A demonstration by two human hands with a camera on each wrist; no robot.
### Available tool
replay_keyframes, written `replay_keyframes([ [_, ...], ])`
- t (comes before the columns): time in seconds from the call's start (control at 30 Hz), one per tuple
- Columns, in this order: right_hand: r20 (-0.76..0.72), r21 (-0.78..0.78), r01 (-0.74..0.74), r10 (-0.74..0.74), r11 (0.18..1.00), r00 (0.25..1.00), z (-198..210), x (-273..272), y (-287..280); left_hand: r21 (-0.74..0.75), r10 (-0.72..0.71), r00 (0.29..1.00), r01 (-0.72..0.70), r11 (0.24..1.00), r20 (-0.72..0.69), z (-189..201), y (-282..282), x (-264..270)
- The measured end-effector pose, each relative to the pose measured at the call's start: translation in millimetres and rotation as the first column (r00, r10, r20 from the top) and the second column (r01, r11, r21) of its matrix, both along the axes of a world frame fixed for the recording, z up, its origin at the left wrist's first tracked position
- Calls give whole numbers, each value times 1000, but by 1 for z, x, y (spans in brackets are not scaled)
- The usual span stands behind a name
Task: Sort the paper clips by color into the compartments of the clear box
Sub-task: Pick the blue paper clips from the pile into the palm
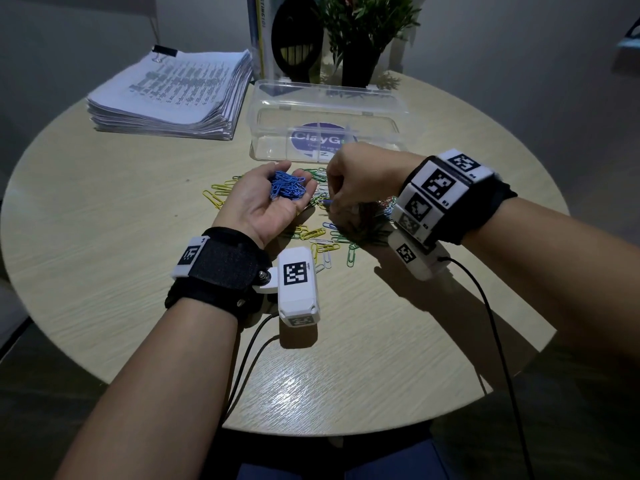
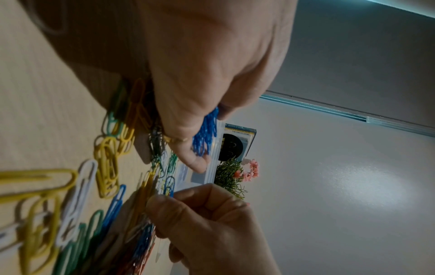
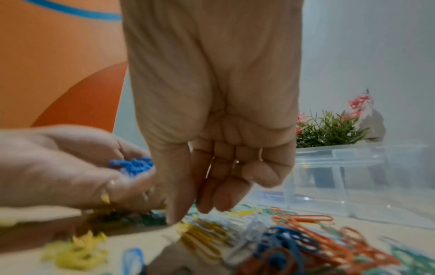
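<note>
My left hand (image 1: 291, 176) lies palm up over the table, its fingers cupped round a heap of blue paper clips (image 1: 287, 190) (image 2: 206, 134) (image 3: 134, 164). Just to its right, my right hand (image 1: 330, 199) (image 3: 186, 214) has its fingers curled and pinches one blue clip (image 1: 327, 202) at the fingertips, low over the pile. Mixed loose clips (image 1: 318, 237) (image 3: 294, 241), yellow, green, white, blue and orange, are spread on the table under both hands. The clear box (image 1: 325, 109) (image 3: 341, 176) stands open behind the pile; I see no clips in it.
A thick stack of printed paper (image 1: 173, 95) lies at the back left. A potted plant (image 1: 360, 46) and a black round object (image 1: 298, 39) stand behind the box. Two wrist cables (image 1: 502, 341) trail over the round table's near edge.
</note>
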State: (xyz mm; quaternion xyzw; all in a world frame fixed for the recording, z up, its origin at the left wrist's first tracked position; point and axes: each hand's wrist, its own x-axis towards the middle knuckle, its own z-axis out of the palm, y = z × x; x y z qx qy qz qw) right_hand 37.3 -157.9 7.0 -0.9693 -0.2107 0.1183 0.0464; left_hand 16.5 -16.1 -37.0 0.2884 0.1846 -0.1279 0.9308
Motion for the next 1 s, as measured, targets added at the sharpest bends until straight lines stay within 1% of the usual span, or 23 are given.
replay_keyframes([
  [0.07, -65, -12, -24, 23, 1000, 998, 2, -5, 2, 3, -2, 1000, 2, 1000, 0, 0, 0, 0],
  [0.13, -91, -60, -40, 35, 997, 995, 0, -8, 5, 3, -3, 1000, 3, 1000, -1, 0, 0, 0],
  [0.37, -82, -162, -41, 28, 986, 996, -5, -9, 11, 31, -5, 1000, 5, 1000, 2, -1, 1, 1],
  [0.53, -78, -132, -31, 20, 991, 997, -4, -9, 9, 38, -6, 1000, 6, 999, -9, 0, 0, 0],
  [0.6, -82, -63, 3, -9, 998, 997, 1, -5, 6, 39, -16, 1000, 17, 999, -14, 0, 0, 0],
  [0.67, -93, 72, 53, -46, 996, 995, 7, 2, 5, 46, -22, 1000, 23, 999, -17, 0, -1, 0],
  [0.73, -129, 252, 109, -79, 962, 988, 13, 7, 7, 47, -32, 999, 33, 998, -12, 0, -3, -1],
  [0.77, -139, 323, 125, -84, 938, 987, 16, 9, 10, 39, -44, 999, 44, 998, -4, 0, -4, -1],
  [0.8, -135, 362, 129, -85, 923, 987, 18, 9, 13, 30, -59, 998, 58, 998, 7, 0, -5, -2],
  [0.9, -105, 405, 90, -51, 910, 993, 19, 10, 21, 26, -74, 997, 73, 997, 23, -1, -10, -1],
  [1.0, -95, 409, 90, -55, 908, 994, 19, 11, 18, -22, -33, 999, 33, 999, 5, -1, -13, 0],
])
